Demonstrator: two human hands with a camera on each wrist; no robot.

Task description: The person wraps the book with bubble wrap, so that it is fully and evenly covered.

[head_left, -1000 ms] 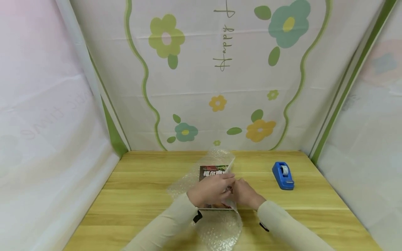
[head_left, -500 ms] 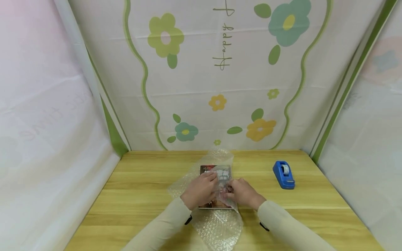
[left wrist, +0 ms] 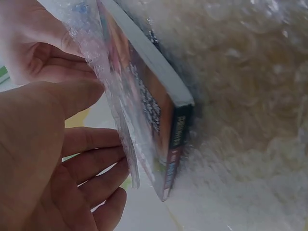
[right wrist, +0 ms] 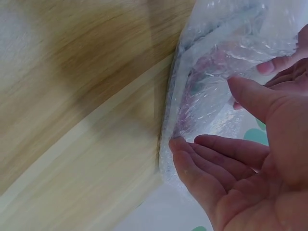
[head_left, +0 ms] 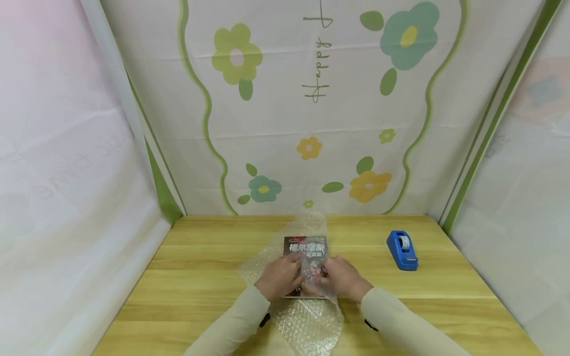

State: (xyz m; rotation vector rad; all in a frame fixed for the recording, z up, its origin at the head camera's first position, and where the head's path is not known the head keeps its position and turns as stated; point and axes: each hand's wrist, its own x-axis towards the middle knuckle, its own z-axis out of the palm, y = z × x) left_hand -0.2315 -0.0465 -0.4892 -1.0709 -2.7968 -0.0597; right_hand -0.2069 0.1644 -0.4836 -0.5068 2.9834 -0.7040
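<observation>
While partly under bubble wrap, a book, wrap in left hand, right hand on wrap, hold unclear.

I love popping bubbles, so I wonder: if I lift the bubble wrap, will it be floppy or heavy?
The bubble wrap will probably flop, since it folds over the book. It's likely light for its size, because it looks thin and see-through. Its shiny surface might feel a little slippery too.
</observation>
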